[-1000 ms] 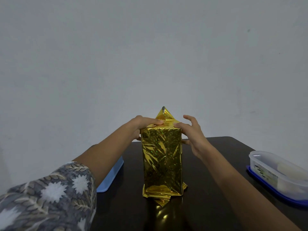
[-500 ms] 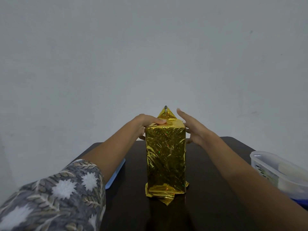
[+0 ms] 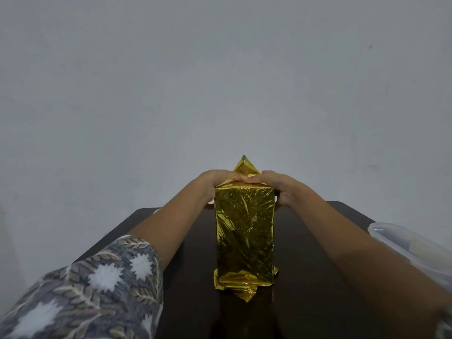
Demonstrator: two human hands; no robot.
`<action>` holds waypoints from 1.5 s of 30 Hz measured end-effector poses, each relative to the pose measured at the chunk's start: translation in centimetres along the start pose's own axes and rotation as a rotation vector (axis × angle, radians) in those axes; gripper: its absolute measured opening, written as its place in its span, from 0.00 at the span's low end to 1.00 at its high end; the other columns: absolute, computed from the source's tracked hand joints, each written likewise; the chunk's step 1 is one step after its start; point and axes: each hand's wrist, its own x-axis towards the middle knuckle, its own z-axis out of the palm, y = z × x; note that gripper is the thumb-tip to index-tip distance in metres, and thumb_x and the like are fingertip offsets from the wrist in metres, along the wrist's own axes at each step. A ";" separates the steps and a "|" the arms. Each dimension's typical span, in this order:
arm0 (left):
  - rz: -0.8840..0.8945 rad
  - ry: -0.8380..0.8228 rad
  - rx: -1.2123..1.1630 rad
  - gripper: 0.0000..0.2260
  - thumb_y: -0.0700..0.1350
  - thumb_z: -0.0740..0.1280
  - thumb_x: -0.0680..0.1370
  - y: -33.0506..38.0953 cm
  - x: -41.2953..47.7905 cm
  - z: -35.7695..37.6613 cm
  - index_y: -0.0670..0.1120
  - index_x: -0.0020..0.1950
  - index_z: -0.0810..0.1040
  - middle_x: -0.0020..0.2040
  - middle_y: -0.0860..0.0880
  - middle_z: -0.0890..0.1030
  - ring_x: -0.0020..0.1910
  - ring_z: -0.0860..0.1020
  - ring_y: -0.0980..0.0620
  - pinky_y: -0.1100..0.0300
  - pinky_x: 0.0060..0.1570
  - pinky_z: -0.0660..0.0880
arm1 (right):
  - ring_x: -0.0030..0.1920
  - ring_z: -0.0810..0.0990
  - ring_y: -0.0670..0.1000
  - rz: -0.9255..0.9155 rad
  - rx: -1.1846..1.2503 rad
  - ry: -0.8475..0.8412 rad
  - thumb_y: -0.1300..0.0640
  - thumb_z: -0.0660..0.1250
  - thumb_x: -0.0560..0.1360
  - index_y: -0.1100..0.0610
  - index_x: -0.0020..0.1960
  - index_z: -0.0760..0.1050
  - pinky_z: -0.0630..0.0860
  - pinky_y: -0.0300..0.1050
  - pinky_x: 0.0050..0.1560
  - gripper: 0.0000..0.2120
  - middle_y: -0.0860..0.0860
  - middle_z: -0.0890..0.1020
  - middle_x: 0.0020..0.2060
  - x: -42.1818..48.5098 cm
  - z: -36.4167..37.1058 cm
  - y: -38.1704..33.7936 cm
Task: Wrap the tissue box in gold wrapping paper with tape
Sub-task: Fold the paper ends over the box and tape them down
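Note:
The tissue box [image 3: 244, 231] stands on end in the middle of the dark table [image 3: 305, 277], covered in shiny gold wrapping paper. My left hand [image 3: 215, 178] lies on the left half of its top, fingers pressing the paper down. My right hand [image 3: 276, 182] presses the right half, thumb down the right side. The fingertips of both hands meet at the middle of the top. Behind them a triangular gold flap [image 3: 245, 167] sticks straight up. At the bottom end a folded flap [image 3: 244, 293] juts out toward me. No tape is in view.
A clear plastic container [image 3: 403, 243] sits at the table's right edge, partly cut off by the frame. A pale sliver of something [image 3: 156, 211] shows behind my left forearm. A plain wall stands close behind the table.
My right hand has come from beside the raised flap down onto the box top, where it meets my left fingertips. My left hand has stayed on the top.

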 end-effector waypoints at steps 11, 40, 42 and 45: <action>-0.106 0.539 0.545 0.19 0.55 0.68 0.74 -14.2 1.3 -12.0 0.38 0.48 0.77 0.43 0.39 0.79 0.42 0.78 0.42 0.55 0.38 0.71 | 0.39 0.80 0.55 -0.011 0.030 -0.009 0.51 0.76 0.67 0.60 0.54 0.74 0.76 0.50 0.44 0.21 0.57 0.80 0.42 1.0 0.0 0.6; -0.178 0.372 -0.331 0.06 0.38 0.66 0.77 -14.4 1.3 -12.7 0.41 0.40 0.74 0.53 0.46 0.72 0.53 0.72 0.46 0.36 0.31 0.74 | 0.51 0.80 0.58 -0.007 0.032 0.007 0.49 0.76 0.66 0.57 0.49 0.75 0.76 0.59 0.53 0.17 0.56 0.80 0.51 0.4 -0.1 0.9; -0.100 0.430 -0.400 0.05 0.38 0.67 0.76 -15.1 1.2 -12.7 0.41 0.40 0.74 0.47 0.47 0.74 0.54 0.73 0.46 0.36 0.30 0.76 | 0.54 0.79 0.59 0.013 0.022 0.011 0.49 0.75 0.66 0.56 0.50 0.75 0.74 0.62 0.57 0.18 0.57 0.80 0.55 0.4 0.0 1.0; -0.026 0.518 -0.549 0.04 0.37 0.68 0.74 -16.9 0.7 -12.6 0.41 0.39 0.74 0.43 0.46 0.74 0.52 0.74 0.48 0.42 0.31 0.78 | 0.56 0.78 0.58 0.017 0.018 0.023 0.49 0.75 0.66 0.56 0.51 0.75 0.74 0.62 0.57 0.18 0.56 0.79 0.57 0.4 0.0 0.9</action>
